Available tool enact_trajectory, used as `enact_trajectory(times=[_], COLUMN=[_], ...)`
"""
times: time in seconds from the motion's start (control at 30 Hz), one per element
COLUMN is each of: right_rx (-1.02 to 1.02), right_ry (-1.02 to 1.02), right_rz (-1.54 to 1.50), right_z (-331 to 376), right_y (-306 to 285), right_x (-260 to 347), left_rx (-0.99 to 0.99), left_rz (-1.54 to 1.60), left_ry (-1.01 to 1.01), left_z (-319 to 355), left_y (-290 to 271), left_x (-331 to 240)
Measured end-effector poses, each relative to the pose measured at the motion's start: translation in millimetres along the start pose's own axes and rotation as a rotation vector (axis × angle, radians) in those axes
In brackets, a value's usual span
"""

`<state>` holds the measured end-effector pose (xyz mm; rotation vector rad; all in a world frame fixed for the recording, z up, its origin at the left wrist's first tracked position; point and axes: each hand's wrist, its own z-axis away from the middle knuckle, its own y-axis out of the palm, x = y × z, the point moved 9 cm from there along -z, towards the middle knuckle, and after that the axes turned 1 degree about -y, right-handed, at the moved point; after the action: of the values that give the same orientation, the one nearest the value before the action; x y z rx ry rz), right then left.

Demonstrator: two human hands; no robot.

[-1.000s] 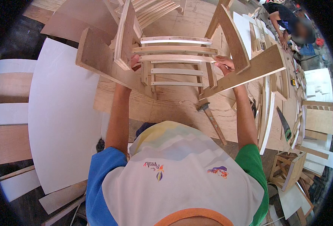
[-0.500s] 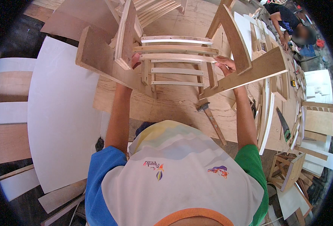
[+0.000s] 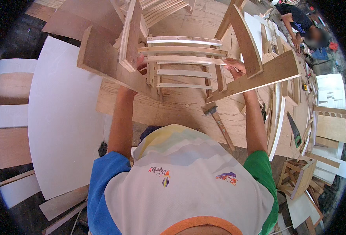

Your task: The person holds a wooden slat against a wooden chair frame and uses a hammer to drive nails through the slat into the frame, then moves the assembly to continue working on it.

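A slatted wooden frame [image 3: 184,73] stands in front of me, with plywood side pieces and several thin crosswise slats. My right hand [image 3: 235,67] pinches the right end of a pale wooden slat [image 3: 184,59], thumb and fingers closed on it. At the slat's other end is my left hand [image 3: 141,63], its fingers closed round that end. Most of this hand is hidden behind the left plywood side piece [image 3: 129,37]. The right plywood side piece [image 3: 266,75] crosses in front of my right wrist. A hammer [image 3: 221,127] with a wooden handle lies on the plywood worktop [image 3: 173,111] nearer to me.
A large white panel [image 3: 63,117] and several boards lie at the left. To the right are a green-handled handsaw [image 3: 294,129], a tape measure [image 3: 304,87] and wooden strips. Another slatted piece [image 3: 167,13] stands behind. A co-worker [image 3: 298,23] bends over at the far right.
Almost nothing differs. My left hand has shifted slightly and shows less behind the side piece. Both hands stay at the slat's ends.
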<state>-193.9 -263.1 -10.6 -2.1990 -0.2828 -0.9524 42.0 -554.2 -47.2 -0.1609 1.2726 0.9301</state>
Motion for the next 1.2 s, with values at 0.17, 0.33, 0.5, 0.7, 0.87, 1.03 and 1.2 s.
enact_trajectory(times=[0.17, 0.33, 0.5, 0.7, 0.87, 1.03, 1.2], right_rx=[-0.021, -0.017, -0.053, -0.078, -0.072, -0.064, -0.049], right_ry=[-0.026, 0.007, 0.064, 0.078, 0.005, 0.008, -0.001], right_rz=[0.011, 0.023, 0.004, -0.019, 0.011, 0.036, 0.061], right_z=[3, 4, 7, 7, 7, 7, 6], right_y=[-3, -3, -3, -2, -2, -3, -3], right_x=[-3, 0, -2, 2, 1, 1, 5], left_rx=[0.066, 0.084, 0.051, 0.036, 0.039, -0.006, 0.041], left_rz=[-0.015, -0.038, -0.071, -0.070, -0.073, -0.101, -0.118], left_ry=[-0.010, -0.029, -0.018, 0.016, 0.028, 0.023, 0.048], left_z=[-7, -9, -8, -2, -5, -1, -8], left_y=[8, 6, 2, 6, 5, 10, 11], left_x=[-2, -4, -4, -7, -7, -8, -4])
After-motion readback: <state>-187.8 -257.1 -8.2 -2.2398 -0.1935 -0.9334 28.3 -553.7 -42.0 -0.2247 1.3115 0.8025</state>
